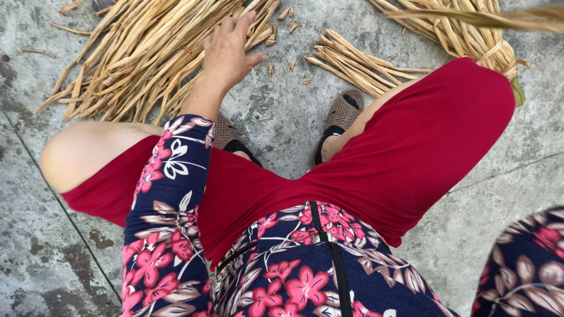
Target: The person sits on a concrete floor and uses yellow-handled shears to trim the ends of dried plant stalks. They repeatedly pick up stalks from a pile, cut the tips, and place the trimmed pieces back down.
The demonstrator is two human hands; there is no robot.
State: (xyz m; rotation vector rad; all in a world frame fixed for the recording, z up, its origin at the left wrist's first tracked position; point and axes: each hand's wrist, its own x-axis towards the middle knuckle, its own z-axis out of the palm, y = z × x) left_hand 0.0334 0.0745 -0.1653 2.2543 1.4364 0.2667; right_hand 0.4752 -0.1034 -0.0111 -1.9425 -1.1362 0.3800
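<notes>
Worn on the head, looking steeply down over the lap at the grey concrete floor (282,111). Close above the red-shorted knees, facing forward toward the pale dried stalk pile (135,64). Single view only.

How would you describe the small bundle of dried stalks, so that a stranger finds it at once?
Start from the concrete floor ahead of the seated person's red shorts. Just beyond the sandal lies the small bundle of dried stalks. Unlike the big loose pile under the left hand, it is short, tidy and untouched.
</notes>
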